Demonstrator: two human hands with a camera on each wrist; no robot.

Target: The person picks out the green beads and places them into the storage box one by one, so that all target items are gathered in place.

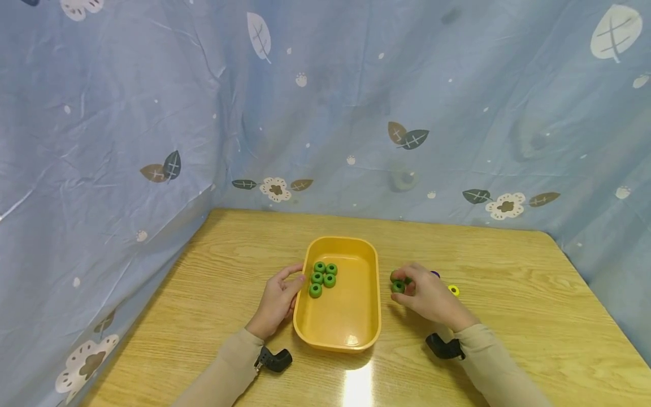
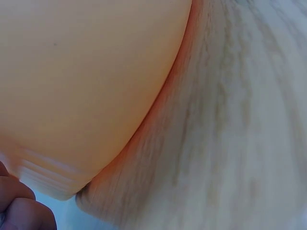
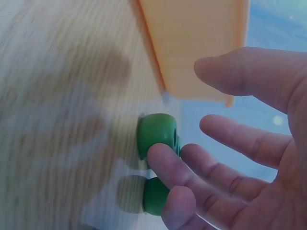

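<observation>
My left hand [image 1: 277, 299] grips the left wall of a yellow plastic tray [image 1: 338, 346], thumb at the rim and fingers along the outside. Inside the tray, several green beads [image 1: 317, 277] with round holes sit toward the upper left. Right of the tray, my right hand [image 1: 424, 294] hovers over a few more green beads [image 1: 398, 288] on the table. In the right wrist view, thumb and fingers are spread apart, the fingertips close beside a green bead [image 3: 157, 134], while another green bead [image 3: 154, 197] is partly covered by the fingers.
Behind the right hand lie a yellow bead [image 1: 454, 290] and a dark blue bead [image 1: 435, 274], the blue one mostly hidden. The wooden table [image 1: 244, 243] is bordered at the back and left by a blue patterned cloth [image 1: 325, 113]. Both wrists wear black camera mounts.
</observation>
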